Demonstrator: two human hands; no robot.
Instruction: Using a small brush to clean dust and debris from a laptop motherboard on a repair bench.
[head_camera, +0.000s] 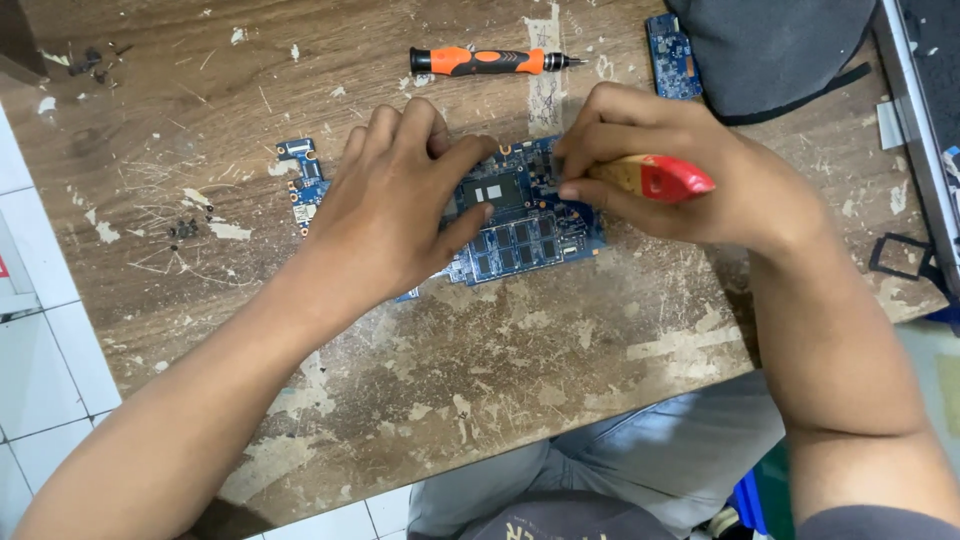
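Board: blue circuit board (520, 225), flat on the worktop (480, 360) about midway between left and right edges, nearer the far edge than the near one.
Chip: dark square chip (497, 190) near the board's middle, partly framed by fingertips.
Left hand: left hand (385, 205) palm down over the board's left half, fingers spread and pressing on it, gripping nothing.
Right hand: right hand (660, 170) closed around a brush with a red and pale wooden handle (655, 178), fingertips pinched low near the board's right part; bristles hidden under the fingers.
Screwdriver: orange and black screwdriver (490, 62) lying alone near the far edge, tip pointing right, well apart from both hands.
Second board: smaller blue board (672, 42) at the far edge, just beside a dark grey cloth bag (775, 50).
Screws: few tiny dark screws (183, 229) towards the left edge.
Surface: worn brown wood with pale scraped patches.
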